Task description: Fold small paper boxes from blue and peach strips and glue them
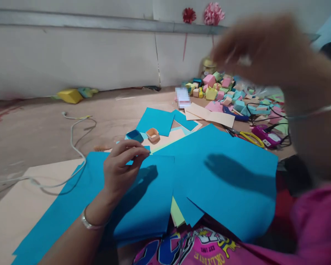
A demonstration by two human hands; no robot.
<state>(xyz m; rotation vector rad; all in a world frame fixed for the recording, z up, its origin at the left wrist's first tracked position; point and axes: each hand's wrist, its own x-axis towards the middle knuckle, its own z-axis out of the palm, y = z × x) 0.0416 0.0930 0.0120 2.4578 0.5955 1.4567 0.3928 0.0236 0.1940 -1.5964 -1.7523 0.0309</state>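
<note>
My left hand (123,167) hovers over large blue paper sheets (151,206), its thumb and fingertips pressed together. A small bit of blue shows by the fingertips; whether it is pinched there I cannot make out. Just beyond sit a small blue paper box (134,135) and a peach paper box (152,135), both open at the top. Raised high at the upper right, my right hand (267,55) is smeared by motion. A thin whitish streak lies by its fingers, too blurred to name. Its shadow falls on another blue sheet (209,147) at the right.
Folded paper boxes (211,93) in several colours are heaped at the back right. Nearer lie yellow-handled scissors (251,139), a purple device (267,137) with black cables, and peach strips (209,115). A white cable (73,138) winds across the left, near a yellow box (70,95).
</note>
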